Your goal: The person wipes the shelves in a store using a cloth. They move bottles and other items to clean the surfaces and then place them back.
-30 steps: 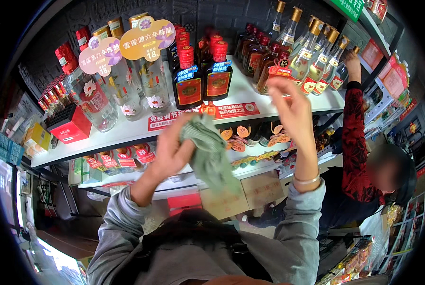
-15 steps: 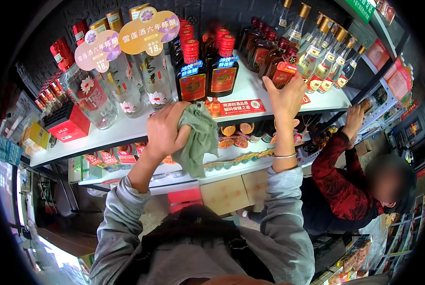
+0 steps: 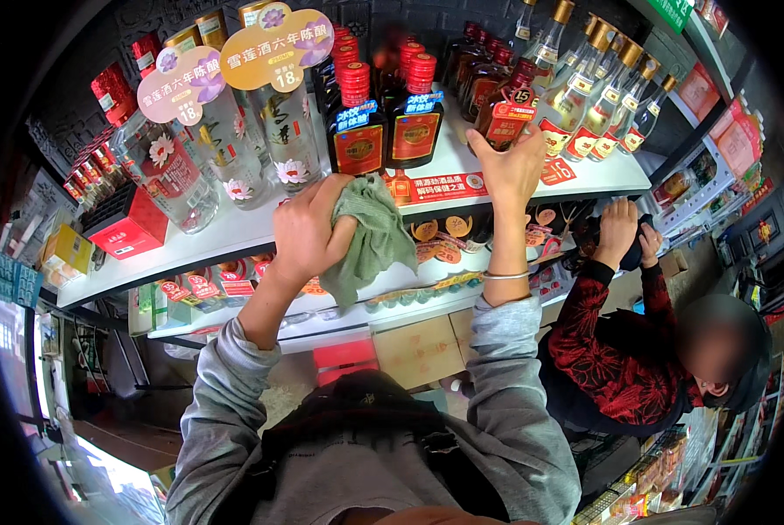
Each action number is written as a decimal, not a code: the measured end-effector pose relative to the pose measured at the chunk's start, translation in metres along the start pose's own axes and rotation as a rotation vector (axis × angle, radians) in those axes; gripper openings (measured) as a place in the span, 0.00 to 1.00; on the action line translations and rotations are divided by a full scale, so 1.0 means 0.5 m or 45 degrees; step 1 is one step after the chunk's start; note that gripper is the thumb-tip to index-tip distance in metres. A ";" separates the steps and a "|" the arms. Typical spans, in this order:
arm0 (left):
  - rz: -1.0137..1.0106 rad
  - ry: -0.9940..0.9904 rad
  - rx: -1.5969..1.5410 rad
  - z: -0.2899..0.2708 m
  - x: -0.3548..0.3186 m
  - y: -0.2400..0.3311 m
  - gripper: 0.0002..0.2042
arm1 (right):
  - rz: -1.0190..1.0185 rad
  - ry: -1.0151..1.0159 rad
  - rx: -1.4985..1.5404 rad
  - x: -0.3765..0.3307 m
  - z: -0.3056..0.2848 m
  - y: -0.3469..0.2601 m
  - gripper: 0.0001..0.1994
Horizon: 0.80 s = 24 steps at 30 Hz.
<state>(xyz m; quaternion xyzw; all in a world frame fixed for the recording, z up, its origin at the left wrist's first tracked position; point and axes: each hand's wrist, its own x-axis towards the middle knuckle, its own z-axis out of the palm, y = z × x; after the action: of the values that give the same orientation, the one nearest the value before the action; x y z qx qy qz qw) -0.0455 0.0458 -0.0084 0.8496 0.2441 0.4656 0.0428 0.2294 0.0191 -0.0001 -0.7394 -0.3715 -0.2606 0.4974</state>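
My left hand is closed on a crumpled green cloth, which hangs over the front edge of the upper shelf. Just behind the cloth stand small dark bottles with red caps and red labels, one of them a front bottle. My right hand grips the lower part of a brown liquor bottle with a red tag, thumb on its left and fingers on its right. The bottle leans slightly; whether its base touches the shelf is hidden by my hand.
Tall clear bottles with round price signs stand on the left, beside a red box. Clear gold-capped bottles stand close on the right. A lower shelf holds more tagged bottles. A person in a red-and-black top crouches at the right.
My right hand has moved a little left, and the brown bottle has shifted left with it. The cloth has swung slightly right. The other person's hands have come lower and closer together.
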 end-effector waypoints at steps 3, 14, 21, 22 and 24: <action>-0.012 -0.020 -0.012 0.001 0.000 0.001 0.16 | -0.047 -0.087 -0.063 -0.010 -0.016 -0.020 0.42; -0.023 -0.030 -0.033 0.004 0.000 -0.004 0.17 | -0.122 -0.173 -0.006 -0.035 -0.026 -0.041 0.42; -0.063 -0.048 -0.039 -0.004 0.004 0.007 0.15 | 0.065 -0.079 0.483 0.052 -0.110 -0.005 0.23; -0.064 -0.042 -0.039 -0.001 0.004 0.006 0.15 | -0.003 -0.015 0.525 0.089 -0.122 -0.017 0.17; -0.064 -0.036 -0.026 -0.002 0.004 0.004 0.14 | -0.223 -0.113 0.377 0.162 -0.119 -0.029 0.15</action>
<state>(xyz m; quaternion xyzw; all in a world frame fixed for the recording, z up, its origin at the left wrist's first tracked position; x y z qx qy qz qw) -0.0448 0.0447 -0.0058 0.8491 0.2601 0.4549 0.0667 0.2644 -0.0094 0.0907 -0.6336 -0.4905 -0.2126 0.5593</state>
